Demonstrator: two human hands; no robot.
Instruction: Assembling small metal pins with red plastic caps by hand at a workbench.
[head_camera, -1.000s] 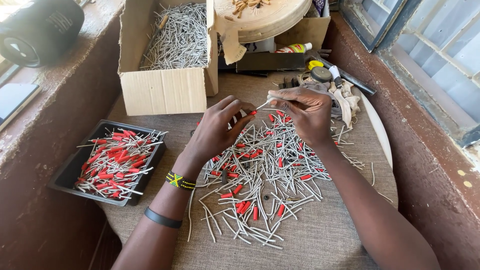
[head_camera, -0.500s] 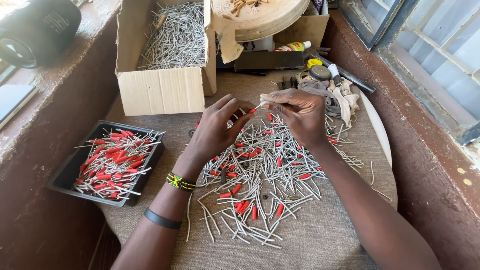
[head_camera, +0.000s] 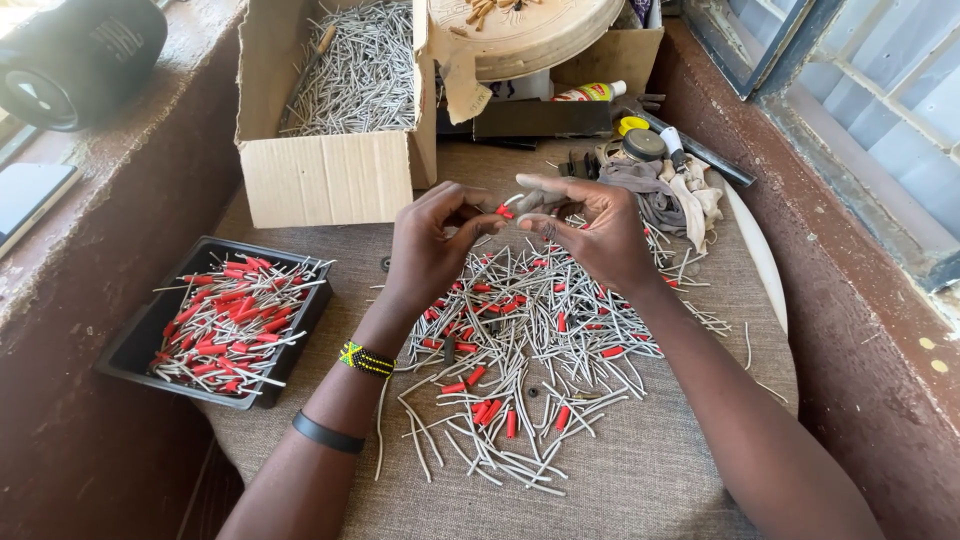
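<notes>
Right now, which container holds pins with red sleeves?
The black tray at the left, beside the left hand's forearm. The cardboard box behind it holds only bare grey pins.

Centre of frame: left hand and right hand pinch a small red sleeve between their fingertips above a heap of metal pins on the cloth-covered worktop. Left: black tray of sleeved pins. Upper left: cardboard box of bare pins.
</notes>
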